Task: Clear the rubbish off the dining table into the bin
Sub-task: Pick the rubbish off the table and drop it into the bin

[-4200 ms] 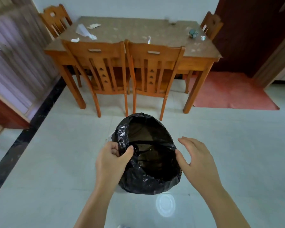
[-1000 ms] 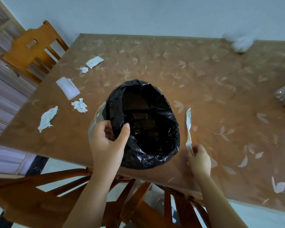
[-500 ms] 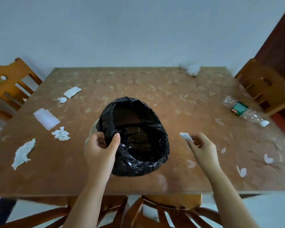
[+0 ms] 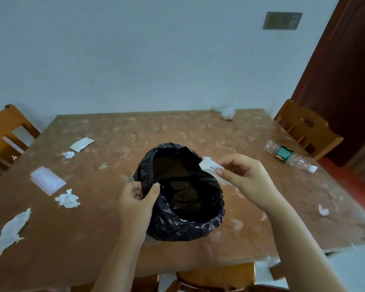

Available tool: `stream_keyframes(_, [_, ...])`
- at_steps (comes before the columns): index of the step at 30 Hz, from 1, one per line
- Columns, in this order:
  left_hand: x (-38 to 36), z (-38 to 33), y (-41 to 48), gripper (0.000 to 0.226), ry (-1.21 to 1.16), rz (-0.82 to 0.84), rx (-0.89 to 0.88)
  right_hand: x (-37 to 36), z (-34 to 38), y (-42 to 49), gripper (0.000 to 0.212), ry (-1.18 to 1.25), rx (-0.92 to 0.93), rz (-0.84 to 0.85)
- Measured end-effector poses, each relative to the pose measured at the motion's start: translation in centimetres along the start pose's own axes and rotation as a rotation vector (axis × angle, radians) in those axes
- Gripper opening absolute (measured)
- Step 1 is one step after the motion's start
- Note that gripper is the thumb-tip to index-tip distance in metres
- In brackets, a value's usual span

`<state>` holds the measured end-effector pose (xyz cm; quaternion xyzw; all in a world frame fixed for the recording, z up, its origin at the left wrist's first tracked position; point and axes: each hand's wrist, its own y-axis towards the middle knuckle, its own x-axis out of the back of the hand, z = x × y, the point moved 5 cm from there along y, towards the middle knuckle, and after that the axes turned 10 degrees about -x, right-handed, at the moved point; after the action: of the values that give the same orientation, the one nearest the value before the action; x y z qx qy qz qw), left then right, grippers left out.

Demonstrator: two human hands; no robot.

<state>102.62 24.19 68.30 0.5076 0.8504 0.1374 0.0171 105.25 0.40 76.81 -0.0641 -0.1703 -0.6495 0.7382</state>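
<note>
A bin lined with a black plastic bag is held over the brown dining table. My left hand grips the bin's near left rim, thumb inside the bag. My right hand pinches a white paper strip at the bin's right rim, over the opening. White paper scraps lie on the table's left: a torn piece, a crumpled wad, a flat white packet, a small scrap and a paper slip. An empty plastic bottle lies at the right.
A crumpled tissue sits at the table's far edge by the wall. Small white bits dot the right side. Wooden chairs stand at the left, at the right and under the near edge. A dark door is at the right.
I carried the bin from the floor to the table. My right hand picked the paper strip off the table and lifted it up and left to the bin's rim.
</note>
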Motion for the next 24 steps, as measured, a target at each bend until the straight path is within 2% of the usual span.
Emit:
stream_keyframes(4, [0.1, 0.0, 0.7, 0.03, -0.067, -0.006, 0.019, -2.0, -0.6, 0.4, 0.013, -0.023, -0.05, 0.191])
stream_keyframes(7, [0.3, -0.4, 0.9, 0.024, -0.08, -0.015, 0.003, -3.0, -1.9, 1.1, 0.015, -0.116, -0.108, 0.247])
stream_keyframes(13, [0.8, -1.1, 0.8, 0.025, -0.097, -0.023, -0.072, -4.1, -4.0, 3.0, 0.024, -0.35, -0.16, 0.147])
stream_keyframes(20, [1.2, -1.2, 0.2, 0.021, -0.095, -0.032, -0.081, -7.5, -3.9, 2.8, 0.013, -0.39, -0.099, 0.171])
stream_keyframes(24, [2.0, -1.1, -0.3, 0.02, -0.085, -0.04, -0.055, -6.7, -3.2, 1.6, 0.017, -0.456, -0.029, 0.021])
